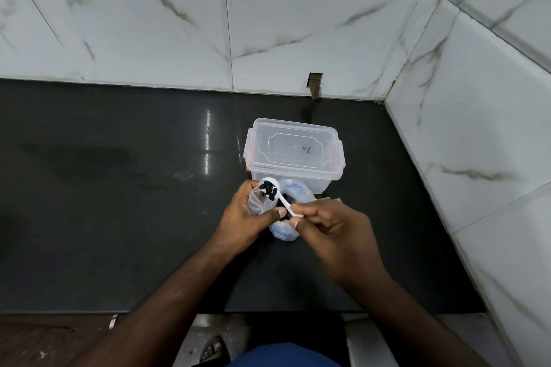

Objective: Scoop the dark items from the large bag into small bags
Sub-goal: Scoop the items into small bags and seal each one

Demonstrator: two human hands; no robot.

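My left hand (243,217) grips a small clear bag (255,201) held upright above the counter. My right hand (325,225) pinches the handle of a white plastic spoon (281,198). The spoon's bowl sits at the small bag's mouth and carries a heap of dark items (269,189). Under both hands stands the large clear bag (290,211) with blue print, its dark contents showing between my thumbs.
A clear plastic box with a clip-on lid (293,152) stands just behind the bags on the black counter (119,188). White marbled tile walls close off the back and right. The counter's front edge runs below my forearms.
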